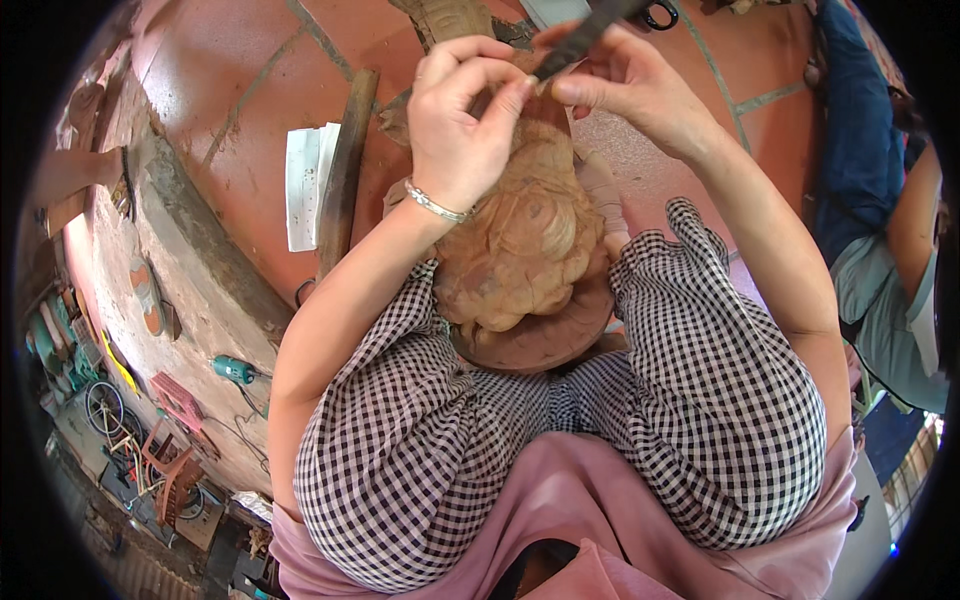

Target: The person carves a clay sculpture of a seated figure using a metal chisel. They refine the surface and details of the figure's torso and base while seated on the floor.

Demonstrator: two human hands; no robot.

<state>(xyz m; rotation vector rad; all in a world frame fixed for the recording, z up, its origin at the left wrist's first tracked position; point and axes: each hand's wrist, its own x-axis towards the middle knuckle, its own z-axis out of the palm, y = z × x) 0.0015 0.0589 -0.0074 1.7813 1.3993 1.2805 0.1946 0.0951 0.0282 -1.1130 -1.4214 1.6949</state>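
A brown carved wooden piece (525, 235) with rounded lobes rests between my knees, above a round wooden base (540, 345). Past its far end both my hands are raised close together. The thumb and fingers of my left hand (462, 125) pinch at the near tip of a long dark strip-like thing (590, 38); its exact kind I cannot make out. My right hand (635, 90) is beside it, thumb toward my left fingertips and fingers curled behind the dark strip. What those right fingers grip is hidden.
On the red tiled floor at left lie a wooden bar (347, 170) and a white folded sheet (303, 190). A black ring-shaped handle (660, 15) shows at the far edge. Further left are a green power tool (233, 370) and a bicycle (105, 408). Another person's blue-clad leg (862, 130) is at right.
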